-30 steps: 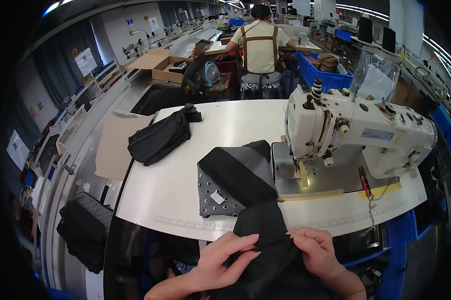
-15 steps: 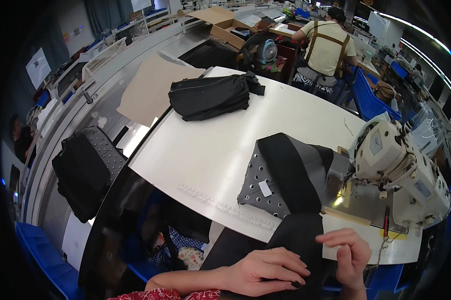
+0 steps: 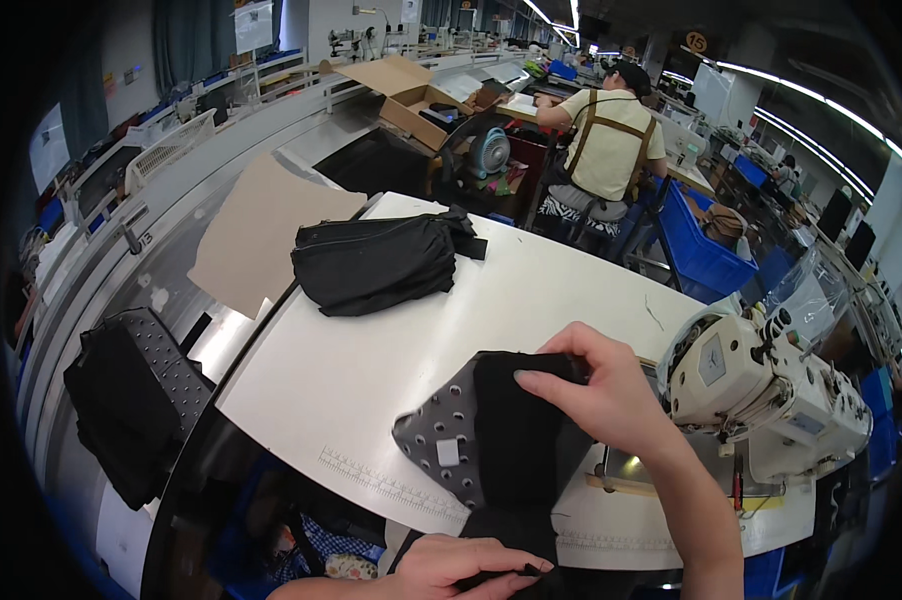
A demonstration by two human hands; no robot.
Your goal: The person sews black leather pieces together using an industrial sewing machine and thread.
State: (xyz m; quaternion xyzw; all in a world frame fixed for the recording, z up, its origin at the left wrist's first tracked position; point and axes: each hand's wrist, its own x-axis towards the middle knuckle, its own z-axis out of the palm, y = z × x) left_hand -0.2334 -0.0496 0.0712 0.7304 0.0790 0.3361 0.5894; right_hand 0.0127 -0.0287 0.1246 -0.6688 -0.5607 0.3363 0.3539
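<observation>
A grey fabric piece with round metal eyelets [image 3: 441, 430] and a wide black fabric panel [image 3: 516, 440] lies on the white table, its lower end hanging over the front edge. A small white tag [image 3: 449, 452] sits among the eyelets. My right hand [image 3: 606, 390] pinches the panel's far edge between thumb and fingers. At the near edge my left hand [image 3: 466, 565] is closed on the lower end of the same black panel; its fingertips are partly cut off by the picture's bottom.
A cream sewing machine [image 3: 761, 390] stands at the right. Behind lies a black zipped fabric bundle [image 3: 381, 260] on the white table [image 3: 341, 390]. Another black, eyelet-trimmed piece [image 3: 131, 400] lies on the left metal surface beside beige sheet material [image 3: 261, 230]. A seated person [image 3: 611, 140] works farther back.
My right hand has moved up and away to grip the panel's far edge. The fabric has shifted and turned slightly. My view has tilted up, and my left hand stays near the front edge.
</observation>
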